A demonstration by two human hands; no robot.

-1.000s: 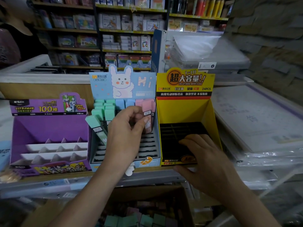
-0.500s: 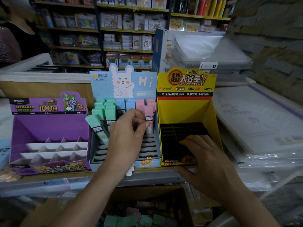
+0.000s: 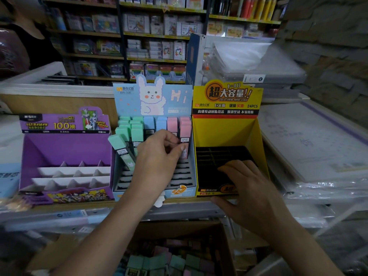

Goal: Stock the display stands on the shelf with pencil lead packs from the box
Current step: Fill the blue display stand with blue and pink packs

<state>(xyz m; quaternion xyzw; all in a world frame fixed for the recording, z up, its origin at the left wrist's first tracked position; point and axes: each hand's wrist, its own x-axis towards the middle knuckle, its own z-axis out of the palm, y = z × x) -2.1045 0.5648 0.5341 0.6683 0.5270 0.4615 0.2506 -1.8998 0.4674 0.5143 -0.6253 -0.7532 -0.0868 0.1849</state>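
Pinching a pink lead pack (image 3: 185, 130) between thumb and forefinger, the left hand (image 3: 157, 158) reached into the blue bunny stand (image 3: 159, 96), its other fingers curled in behind. The pack stood upright at the right end of the stand, just in front of more pink ones. Beside these in the back rows stood blue packs (image 3: 149, 123) and green packs (image 3: 137, 132). One green pack (image 3: 121, 149) leaned out to the left, tilted against the stand's side. The front slots of the grey insert held nothing that I could see.

The right hand (image 3: 253, 194) gripped nothing. Its fingers lay spread over the black divider of the yellow stand (image 3: 227, 130), and its thumb was stretched along the shelf (image 3: 83, 204) below the front lip. Left of the bunny stand sat a purple stand (image 3: 65, 148) with bare white tiers.

Below the shelf, between the two forearms, the cardboard box (image 3: 226, 244) stood open with loose packs (image 3: 175, 261) in green and pink heaped inside, blurred in the dim light.
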